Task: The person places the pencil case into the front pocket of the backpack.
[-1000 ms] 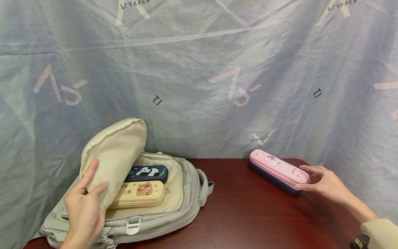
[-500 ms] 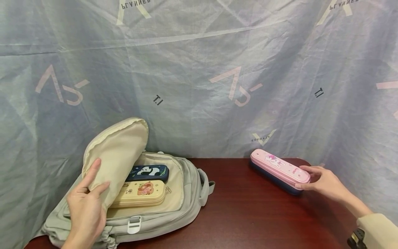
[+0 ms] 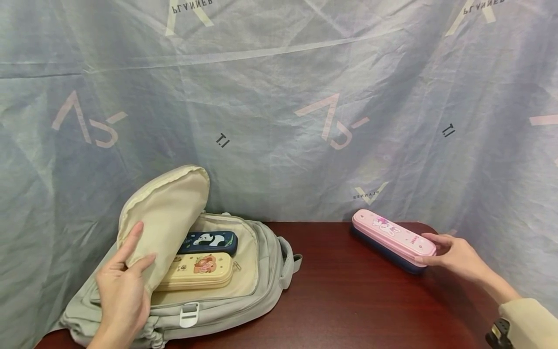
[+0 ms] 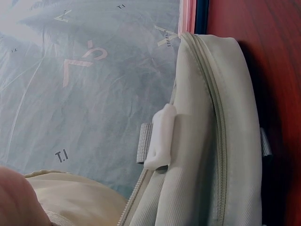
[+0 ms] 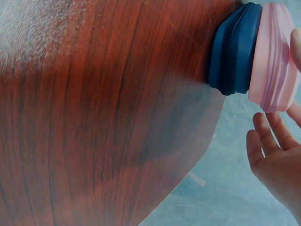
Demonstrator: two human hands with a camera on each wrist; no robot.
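In the head view, my left hand [image 3: 124, 286] holds back the cream-lined flap [image 3: 167, 218] of a pale green backpack [image 3: 266, 286], thumb and a finger lying against the lining. Inside the open compartment lie a navy pencil case with a panda [image 3: 213, 241] and a yellow pencil case [image 3: 200, 271], their left ends hidden by the flap and hand. At the right, my right hand [image 3: 455, 257] grips the near end of a pink pencil case with a rabbit [image 3: 390, 232] between thumb and fingers. That case sits on top of a dark blue case [image 5: 235, 52].
Dark red wooden table [image 3: 340, 300] lies between backpack and stacked cases. A grey-blue printed cloth [image 3: 261, 97] hangs behind and at both sides. The backpack's white buckle [image 3: 189, 315] is on its near side, its carry loop [image 3: 285, 261] on the right.
The head view has drifted slightly, so everything appears a little further right. Both hands keep their holds, and the cases stay where they were.
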